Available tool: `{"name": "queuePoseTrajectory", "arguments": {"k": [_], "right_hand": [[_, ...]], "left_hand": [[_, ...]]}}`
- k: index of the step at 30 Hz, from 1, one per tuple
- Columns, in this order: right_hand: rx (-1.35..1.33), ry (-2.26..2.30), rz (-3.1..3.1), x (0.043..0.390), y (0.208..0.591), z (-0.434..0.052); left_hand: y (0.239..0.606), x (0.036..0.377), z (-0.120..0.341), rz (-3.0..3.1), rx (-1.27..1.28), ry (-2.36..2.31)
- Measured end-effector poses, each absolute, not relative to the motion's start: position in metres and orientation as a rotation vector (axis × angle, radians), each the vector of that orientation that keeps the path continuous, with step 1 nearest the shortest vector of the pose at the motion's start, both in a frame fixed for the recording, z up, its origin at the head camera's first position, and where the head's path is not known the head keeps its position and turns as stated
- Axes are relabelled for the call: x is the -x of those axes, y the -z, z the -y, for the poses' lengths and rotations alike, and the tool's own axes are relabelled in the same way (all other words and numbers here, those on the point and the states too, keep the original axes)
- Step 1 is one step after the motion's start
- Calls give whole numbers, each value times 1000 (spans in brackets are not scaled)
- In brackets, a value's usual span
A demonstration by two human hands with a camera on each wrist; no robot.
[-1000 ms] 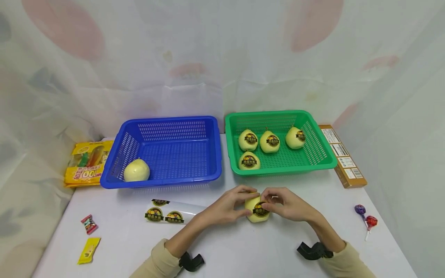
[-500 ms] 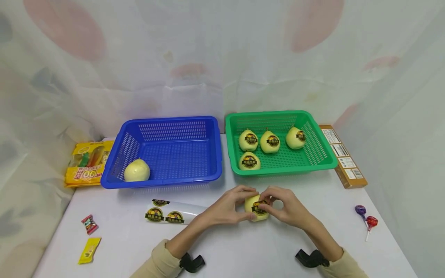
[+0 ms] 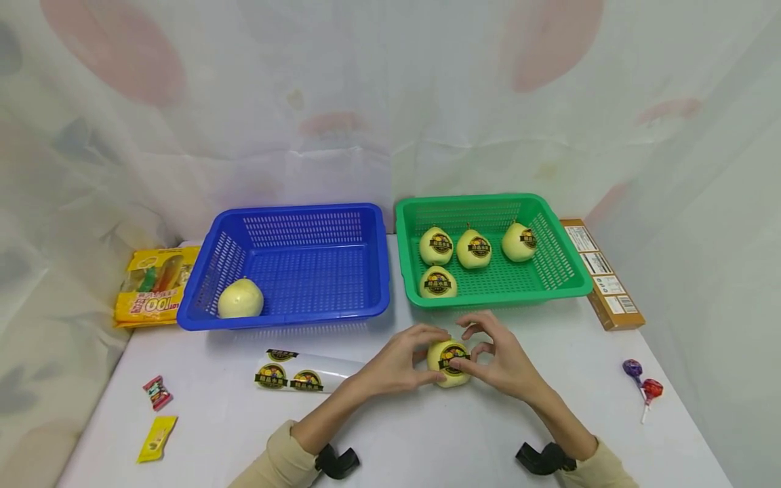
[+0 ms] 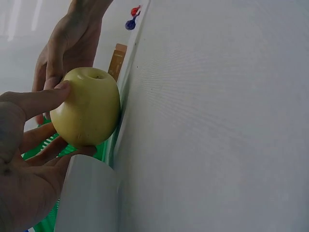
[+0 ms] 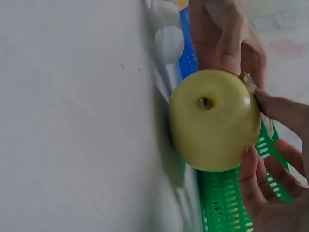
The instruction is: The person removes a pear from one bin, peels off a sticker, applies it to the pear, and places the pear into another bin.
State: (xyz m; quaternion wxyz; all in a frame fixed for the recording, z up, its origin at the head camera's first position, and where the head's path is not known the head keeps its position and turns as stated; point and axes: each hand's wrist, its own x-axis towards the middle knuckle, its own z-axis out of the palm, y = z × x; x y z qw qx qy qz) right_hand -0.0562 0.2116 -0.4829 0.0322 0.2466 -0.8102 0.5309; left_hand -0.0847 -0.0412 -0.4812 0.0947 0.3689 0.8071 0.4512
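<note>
- Holding one yellow apple (image 3: 449, 364) on the white table (image 3: 427, 434) between both hands, we are at the labelling step: a round black-and-gold sticker (image 3: 453, 357) is already on its front face.
- Our left hand (image 3: 399, 362) has its fingers curled around the left side of the apple and grips it; in the left wrist view the thumb lies on the upper side of the fruit.
- Our right hand (image 3: 497, 362) holds the apple from the right; thumb and forefinger pinch at the edge of the sticker, and the other fingers are spread loosely above.
- Four labelled apples (image 3: 473, 248) already lie in the green basket (image 3: 567, 271), just behind the hands, so we judge this part mostly done.
- One bare apple (image 3: 241, 299) without a visible sticker is left in the blue basket (image 3: 293, 318), at its front left corner; we judge it is still to be labelled.
- The sticker sheet (image 3: 305, 373) lies flat on the table to the left of our left hand, with three stickers on it.
- The apples are smooth, a bit glossy, round with a small dimple at the stem; the one in hand shows pale yellow-green skin in the wrist views.
- Both baskets are rectangular, of hard plastic with slotted walls and floors; the backing sheet looks thin and shiny.
</note>
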Motion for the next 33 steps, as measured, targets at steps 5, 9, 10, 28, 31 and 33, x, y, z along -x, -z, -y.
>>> {"name": "queuePoseTrajectory", "arguments": {"k": [5,9,10,28,31,33], "right_hand": [[-702,-1716,2602,57,483,-210],[-679,-1688,2699,59,485,-205],[-675,-1672,2713,60,486,-204],[-921,-2041,2591,72,499,-228],[-905,-2142,2571,74,501,-233],[-885,-2201,2560,74,502,-234]], "left_hand": [[479,83,41,-2275,-1049,-1416],[480,83,40,-2189,-1008,-1456],[481,83,40,-2173,-1003,-1463],[486,85,41,-2093,-887,-1495],[486,86,40,-2086,-883,-1504],[485,86,40,-2089,-882,-1508]]}}
